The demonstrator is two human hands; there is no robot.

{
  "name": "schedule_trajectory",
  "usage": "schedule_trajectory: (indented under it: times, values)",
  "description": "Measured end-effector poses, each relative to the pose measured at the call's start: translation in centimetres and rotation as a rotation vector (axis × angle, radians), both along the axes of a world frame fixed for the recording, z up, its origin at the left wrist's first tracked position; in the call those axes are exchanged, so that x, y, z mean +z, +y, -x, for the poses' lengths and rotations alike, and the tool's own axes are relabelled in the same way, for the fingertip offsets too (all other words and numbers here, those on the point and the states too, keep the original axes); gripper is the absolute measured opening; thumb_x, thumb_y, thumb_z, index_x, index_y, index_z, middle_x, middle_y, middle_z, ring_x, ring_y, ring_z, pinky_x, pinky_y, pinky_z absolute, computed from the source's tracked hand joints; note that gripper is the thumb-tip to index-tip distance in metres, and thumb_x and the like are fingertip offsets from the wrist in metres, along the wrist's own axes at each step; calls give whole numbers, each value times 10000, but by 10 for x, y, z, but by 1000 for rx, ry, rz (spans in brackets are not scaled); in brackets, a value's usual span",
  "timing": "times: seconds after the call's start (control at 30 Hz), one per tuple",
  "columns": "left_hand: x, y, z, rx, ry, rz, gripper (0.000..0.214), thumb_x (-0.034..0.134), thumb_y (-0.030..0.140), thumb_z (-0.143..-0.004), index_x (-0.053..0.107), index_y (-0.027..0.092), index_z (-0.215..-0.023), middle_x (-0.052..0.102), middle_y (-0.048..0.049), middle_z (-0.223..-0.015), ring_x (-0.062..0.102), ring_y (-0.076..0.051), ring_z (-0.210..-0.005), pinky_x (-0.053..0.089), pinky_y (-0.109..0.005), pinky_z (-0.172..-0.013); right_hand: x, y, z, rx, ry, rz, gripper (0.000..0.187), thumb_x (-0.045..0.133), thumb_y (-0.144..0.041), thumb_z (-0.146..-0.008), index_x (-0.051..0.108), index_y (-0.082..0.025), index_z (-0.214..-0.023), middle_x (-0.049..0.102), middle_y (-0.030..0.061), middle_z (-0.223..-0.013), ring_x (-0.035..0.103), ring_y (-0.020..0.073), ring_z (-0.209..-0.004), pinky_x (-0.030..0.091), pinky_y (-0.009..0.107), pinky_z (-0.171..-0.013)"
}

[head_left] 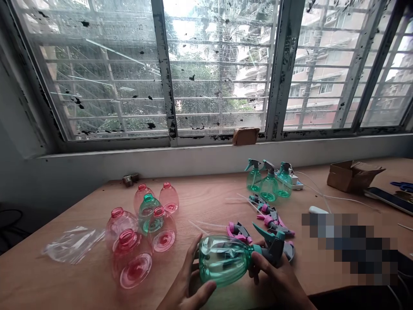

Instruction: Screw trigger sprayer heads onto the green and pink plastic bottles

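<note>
Left hand [189, 286] cups the body of a clear green plastic spray bottle [222, 260], thumb & fingers closed round it. The bottle lies on its side over the near edge of the wooden table [206, 202], neck to the right. Right hand [279, 282] pinches the collar of the teal-and-grey trigger head [274, 245] at that neck. Prob. the head-fitting step; can't tell how tight it is. Next move calls for a steady left hold while the collar turns. Nearby: headless clear pink plastic bottles [132, 258], loose pink-and-grey trigger heads [271, 219], three finished green sprayers [267, 183] at the back.
</note>
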State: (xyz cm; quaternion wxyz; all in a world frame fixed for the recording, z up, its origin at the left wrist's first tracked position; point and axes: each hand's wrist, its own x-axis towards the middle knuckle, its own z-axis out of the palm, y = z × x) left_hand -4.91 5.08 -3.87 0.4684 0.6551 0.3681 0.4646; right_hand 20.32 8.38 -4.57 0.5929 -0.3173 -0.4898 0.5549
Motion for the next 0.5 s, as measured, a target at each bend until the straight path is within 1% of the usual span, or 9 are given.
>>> schedule_trajectory:
  times: [0.07, 0.1, 0.13, 0.2, 0.27, 0.37, 0.43, 0.5]
  values:
    - [-6, -2, 0, 29, 22, -125, 878, 656, 548, -935, 130, 370, -1615, 312, -100, -1689, 353, -353, -1514, 326, -483, -1226, 0, 0, 0, -10, 5, 2, 428, 865, -554, -791, 643, -201, -886, 709, 11, -559, 646, 225, -499, 521, 289, -449]
    - [-6, -3, 1, 33, 39, -179, 870, 663, 516, -941, 126, 384, -1613, 253, -86, -1713, 285, -348, -1546, 282, -490, -1248, 0, 0, 1, -13, 4, -2, 431, 865, -556, -789, 637, -202, -882, 705, 8, -550, 643, 225, -494, 518, 290, -446]
    - [-6, -3, 1, 28, 55, -209, 878, 678, 498, -936, 127, 394, -1612, 225, -76, -1723, 241, -346, -1563, 244, -497, -1262, 0, 0, 1, -16, -1, -6, 429, 862, -555, -791, 632, -204, -881, 703, 5, -543, 640, 224, -488, 517, 292, -444]
    - [-2, -4, 1, 1, 55, -176, 917, 719, 519, -900, 148, 395, -1607, 258, -74, -1715, 215, -351, -1572, 220, -501, -1269, -1, -1, 1, -18, -15, -12, 422, 851, -554, -801, 626, -207, -885, 705, 4, -544, 639, 225, -482, 520, 300, -448]
    - [3, -2, 1, -27, 2, -60, 955, 723, 612, -856, 181, 362, -1601, 340, -101, -1681, 256, -370, -1558, 250, -503, -1258, -2, -1, 1, -16, -23, -9, 420, 847, -557, -802, 626, -209, -882, 707, 7, -552, 642, 229, -481, 526, 311, -450]
    - [6, 1, 0, -19, -67, 81, 979, 626, 733, -849, 177, 308, -1609, 459, -152, -1600, 442, -400, -1464, 369, -527, -1191, -1, -1, 2, -12, -25, -14, 426, 839, -574, -800, 634, -210, -884, 703, 10, -556, 646, 234, -485, 529, 314, -444]
    - [5, 3, 0, 9, -59, 111, 996, 624, 735, -849, 166, 298, -1617, 512, -162, -1552, 535, -401, -1390, 423, -533, -1149, 0, -2, 2, -27, -29, -17, 415, 844, -564, -798, 636, -216, -887, 706, 6, -556, 649, 232, -486, 528, 307, -442]
    - [2, 3, 1, 30, -37, 113, 945, 656, 676, -870, 195, 315, -1612, 526, -148, -1541, 551, -390, -1373, 445, -524, -1135, 1, -2, 2, -44, -32, -18, 397, 844, -549, -805, 637, -222, -892, 712, -2, -554, 650, 225, -483, 526, 297, -443]
